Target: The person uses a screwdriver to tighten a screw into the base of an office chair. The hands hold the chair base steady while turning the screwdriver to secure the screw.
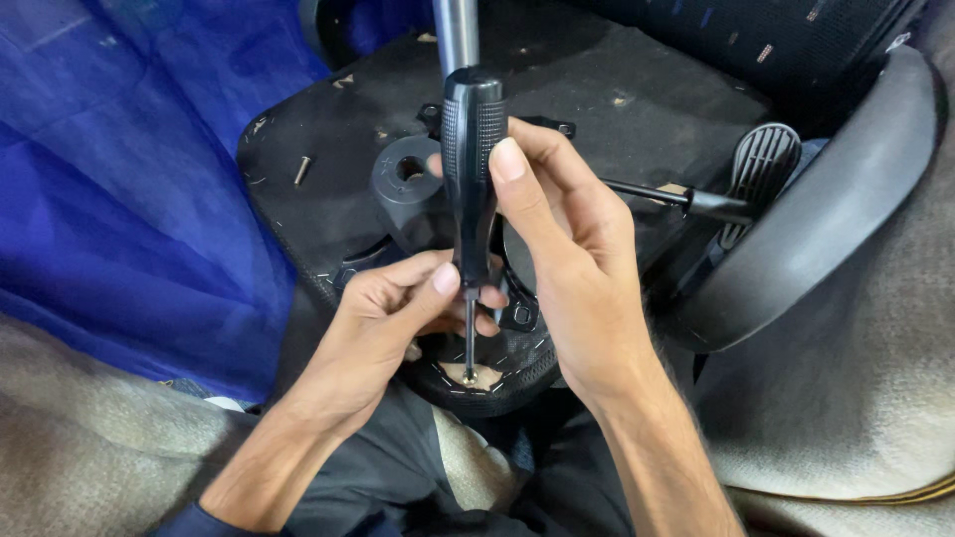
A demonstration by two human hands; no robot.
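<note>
An upturned office chair seat [617, 75] with black fabric underside lies in front of me. My right hand [567, 249] grips the black handle of a screwdriver [473, 149], which stands upright. Its tip rests on a screw [469, 377] at the seat's near edge, where bare wood shows. My left hand [383, 318] pinches the thin metal shaft just above the tip. Behind the hands sits the black metal seat mechanism [408, 184] with a round socket. A silver gas cylinder [456, 30] rises from it.
A loose screw [301, 170] lies on the seat's far left. A black lever [657, 194] sticks out right, toward a ribbed paddle [761, 164]. A curved black armrest [836, 199] arcs at right. Blue cloth [129, 169] covers the left; a grey blanket [856, 398] lies below.
</note>
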